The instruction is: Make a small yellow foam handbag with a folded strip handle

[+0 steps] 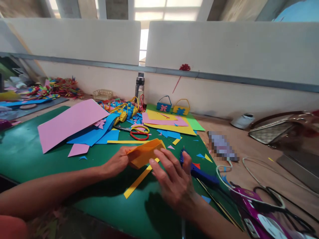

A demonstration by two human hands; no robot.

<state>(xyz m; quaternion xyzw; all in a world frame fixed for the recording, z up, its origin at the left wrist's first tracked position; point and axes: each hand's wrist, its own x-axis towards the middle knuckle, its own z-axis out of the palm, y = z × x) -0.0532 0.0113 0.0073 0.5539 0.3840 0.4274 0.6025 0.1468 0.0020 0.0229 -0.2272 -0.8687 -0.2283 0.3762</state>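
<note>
A folded yellow-orange piece of craft sheet (pixel 143 155) is pinched by its left end in my left hand (pixel 115 164), above the green mat (pixel 104 205). My right hand (pixel 175 186) has its fingers spread, with the fingertips at the folded piece's right side; whether they touch it I cannot tell. Below the piece, a narrow yellow strip (pixel 136 185) slants toward the mat's front. A second yellow strip (pixel 122 142) lies behind my left hand. Just beyond my right hand is a blue glue gun (pixel 203 175), partly hidden by the fingers.
Scissors (pixel 139 132) with red and yellow handles lie behind the folded piece. Pink sheets (pixel 72 124) and blue sheets (pixel 99 132) cover the left. Two small finished bags, blue (pixel 163 107) and yellow (pixel 181 110), stand at the wall. Cables, a phone (pixel 222 146) and a purple device (pixel 259 212) are right.
</note>
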